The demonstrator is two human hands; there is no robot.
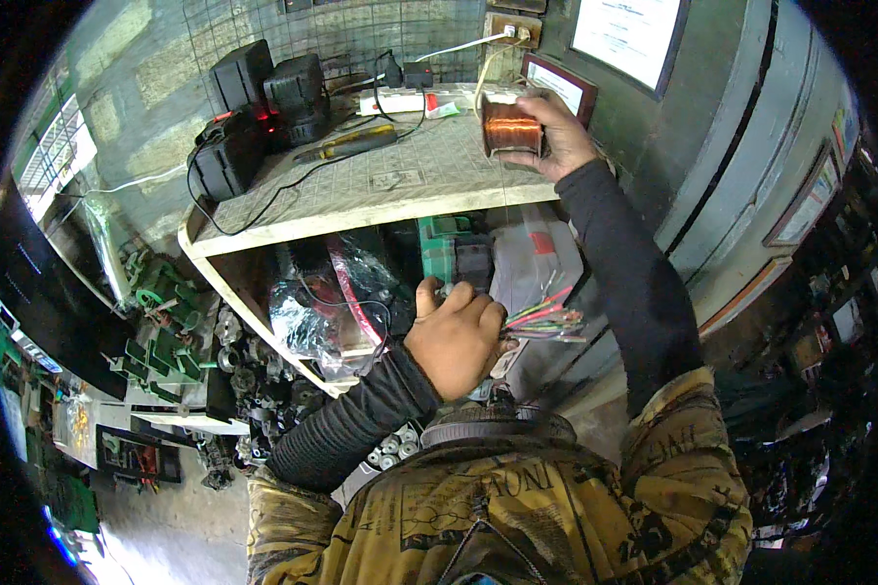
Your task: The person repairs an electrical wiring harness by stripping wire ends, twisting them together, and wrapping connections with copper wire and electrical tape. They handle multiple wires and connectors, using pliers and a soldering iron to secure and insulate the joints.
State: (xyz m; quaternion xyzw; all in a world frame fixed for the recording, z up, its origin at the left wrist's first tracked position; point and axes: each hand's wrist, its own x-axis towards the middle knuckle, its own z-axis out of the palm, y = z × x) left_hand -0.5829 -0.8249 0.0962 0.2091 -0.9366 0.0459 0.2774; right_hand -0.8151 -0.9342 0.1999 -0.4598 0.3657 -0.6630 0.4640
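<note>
A spool of copper wire (513,130) is held up over the right end of the shelf top, with the fingers of my right hand (561,135) wrapped around its side. Lower down, in front of the open shelf, my left hand (457,336) is closed around a bundle of thin coloured wires (546,318). Their red, yellow and green ends fan out to the right of the fist. The part inside my palm is hidden. A faint thin line runs down from the spool toward my left hand; where it ends I cannot tell.
On the wooden shelf unit (293,219) stand black battery chargers (226,156) with a red light, a yellow-handled screwdriver (361,142) and trailing cords. Inside sit a green tool (444,249), plastic-wrapped goods (307,312) and a pale container (537,258). Green machine parts (171,302) stand left.
</note>
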